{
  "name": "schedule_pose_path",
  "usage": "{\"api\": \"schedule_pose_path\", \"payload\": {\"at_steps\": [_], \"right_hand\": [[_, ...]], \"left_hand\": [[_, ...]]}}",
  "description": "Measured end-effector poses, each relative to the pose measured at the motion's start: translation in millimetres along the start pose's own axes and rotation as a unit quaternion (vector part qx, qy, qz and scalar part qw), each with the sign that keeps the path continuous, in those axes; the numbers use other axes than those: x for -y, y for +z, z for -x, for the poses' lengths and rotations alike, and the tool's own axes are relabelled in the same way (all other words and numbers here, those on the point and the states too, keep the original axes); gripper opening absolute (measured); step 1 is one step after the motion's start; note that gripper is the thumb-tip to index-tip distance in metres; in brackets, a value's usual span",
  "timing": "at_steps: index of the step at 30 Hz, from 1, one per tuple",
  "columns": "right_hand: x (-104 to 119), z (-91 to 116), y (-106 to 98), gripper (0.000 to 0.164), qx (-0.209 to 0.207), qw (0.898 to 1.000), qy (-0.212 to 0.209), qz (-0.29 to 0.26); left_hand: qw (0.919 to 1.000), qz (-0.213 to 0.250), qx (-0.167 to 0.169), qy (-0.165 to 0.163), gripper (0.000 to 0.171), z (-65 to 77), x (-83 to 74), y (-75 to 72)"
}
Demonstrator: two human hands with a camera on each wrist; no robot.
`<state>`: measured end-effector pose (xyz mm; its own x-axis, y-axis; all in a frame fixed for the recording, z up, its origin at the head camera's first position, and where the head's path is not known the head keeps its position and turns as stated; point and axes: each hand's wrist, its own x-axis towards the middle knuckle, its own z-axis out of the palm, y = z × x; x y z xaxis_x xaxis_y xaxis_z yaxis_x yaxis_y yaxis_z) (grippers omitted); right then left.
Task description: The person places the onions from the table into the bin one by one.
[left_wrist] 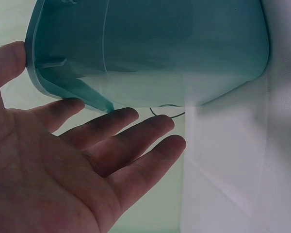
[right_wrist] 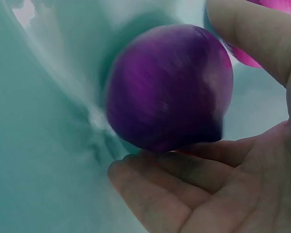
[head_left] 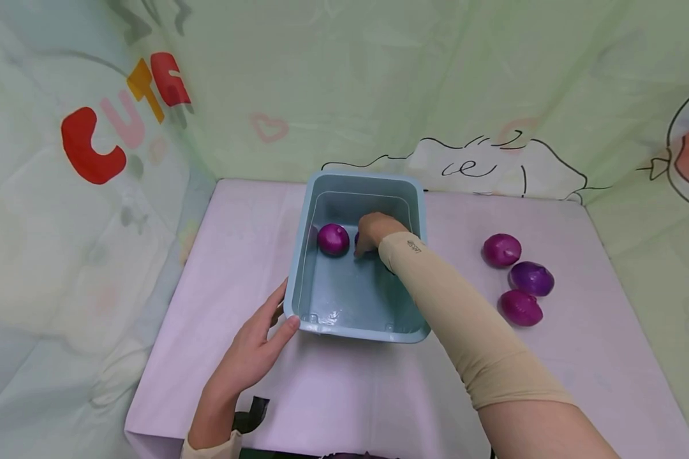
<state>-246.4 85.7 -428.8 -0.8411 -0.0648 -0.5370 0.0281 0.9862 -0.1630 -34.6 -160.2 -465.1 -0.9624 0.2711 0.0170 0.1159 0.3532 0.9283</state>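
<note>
Nearest us, the left hand has its fingers straight and spread at the near-left corner of the light-blue plastic tub, thumb on the rim; we read that as steadying. The right forearm, in a beige sleeve, reaches over the tub's right side. Down inside, the right hand is loosely spread around a dark purple onion, thumb on one side, fingers along the other; we see no firm pinch and can't tell how hard they touch. A magenta onion sits just left of it in the tub. Right of the tub, three more onions lie close together on the cloth-covered table. Farthest off, printed backdrop cloth.

Step, our call: setting the dark onion into the tub, at or near release. Next move calls for opening the fingers fully and lifting clear without nudging the magenta neighbor.

Views: head gives only a sliver of the dark onion under the hand; right wrist shows nearly all of it, pointed tip included, and the gap between thumb and fingers. Left wrist alone shows the ribs under the rim and the left palm; no onions there. The outside trio shows in head only.
</note>
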Motion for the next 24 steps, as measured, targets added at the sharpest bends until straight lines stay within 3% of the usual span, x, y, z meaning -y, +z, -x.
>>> {"api": "schedule_pose_path", "payload": {"at_steps": [9, 24], "right_hand": [[1.3, 3.8, -3.8, 0.042, 0.008, 1.0, -0.011, 0.017], [-2.0, 23.0, -21.1, 0.037, 0.007, 0.998, -0.062, 0.015]], "left_hand": [[1.0, -0.001, 0.001, 0.002, 0.069, 0.6, 0.1, 0.2], [1.0, -0.003, 0.001, -0.002, 0.069, 2.5, -2.6, 1.7]]}}
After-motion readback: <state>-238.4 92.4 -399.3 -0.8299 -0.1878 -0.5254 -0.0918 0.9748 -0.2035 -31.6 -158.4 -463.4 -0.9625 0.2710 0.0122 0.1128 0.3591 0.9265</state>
